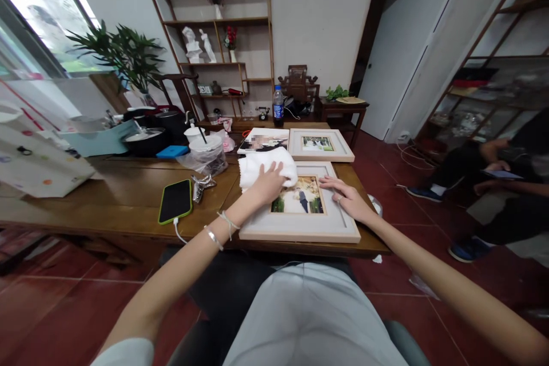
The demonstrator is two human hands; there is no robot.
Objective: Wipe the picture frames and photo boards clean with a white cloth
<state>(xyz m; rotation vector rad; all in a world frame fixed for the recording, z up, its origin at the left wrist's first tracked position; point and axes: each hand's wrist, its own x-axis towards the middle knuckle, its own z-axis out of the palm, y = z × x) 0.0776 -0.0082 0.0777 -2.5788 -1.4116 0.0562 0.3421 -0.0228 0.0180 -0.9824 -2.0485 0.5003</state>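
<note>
My left hand (271,180) presses on a bunched white cloth (259,164), its fingers bent into the fabric. The cloth lies over the upper left part of a picture frame (295,230). This frame has a pale wood edge, a light mat and a photo (300,199) in the middle, partly covered by the cloth and my left hand. On the frame's right side rests my right hand (348,199), fingers stretched out and holding nothing.
Behind lie another framed picture (338,148) and a photo panel (274,136). A bottle (278,108) stands farther back. Left on the table (124,197) are a charging phone (175,201), a bagged cup (206,151) and a blue box (172,151). A seated person (506,200) is at right.
</note>
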